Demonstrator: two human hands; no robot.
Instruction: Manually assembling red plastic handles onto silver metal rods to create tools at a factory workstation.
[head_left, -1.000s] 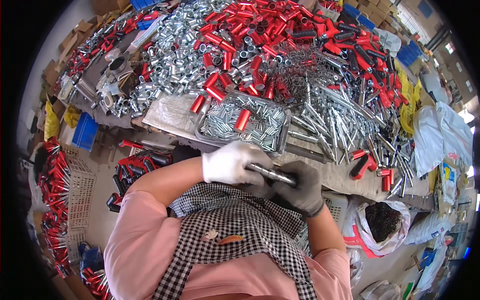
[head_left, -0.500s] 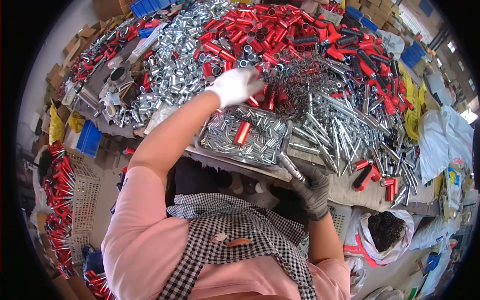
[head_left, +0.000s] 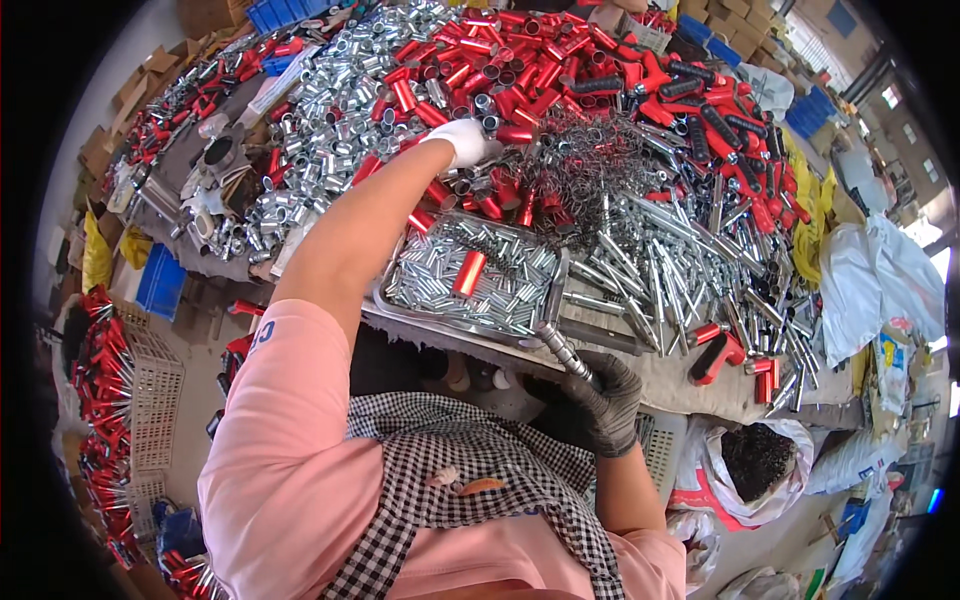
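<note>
My left hand point(head_left: 462, 142) in a white glove reaches into the near side of a heap of red metal tubes point(head_left: 540, 65). Its fingertips are blurred and partly hidden among the tubes, so a grip cannot be made out. At the table's front edge, my right hand point(head_left: 612, 402) in a dark grey glove is closed around a silver ribbed metal rod point(head_left: 562, 350), which points up and to the left. Between the hands sits a metal tray point(head_left: 455, 324) of short silver pins point(head_left: 415, 275). One red tube point(head_left: 469, 273) lies on the pins.
Short silver sleeves point(head_left: 335, 110) are heaped on the left. Tangled springs point(head_left: 590, 155) lie behind the tray, long silver rods point(head_left: 655, 275) to its right. Red-and-black handles point(head_left: 725, 125) are piled at the far right. A sack of dark bits point(head_left: 760, 465) stands right below the table.
My left hand has moved slightly left and farther into the red tubes. My right hand, with the rod, has shifted a little left and down. The whole view has shifted slightly.
</note>
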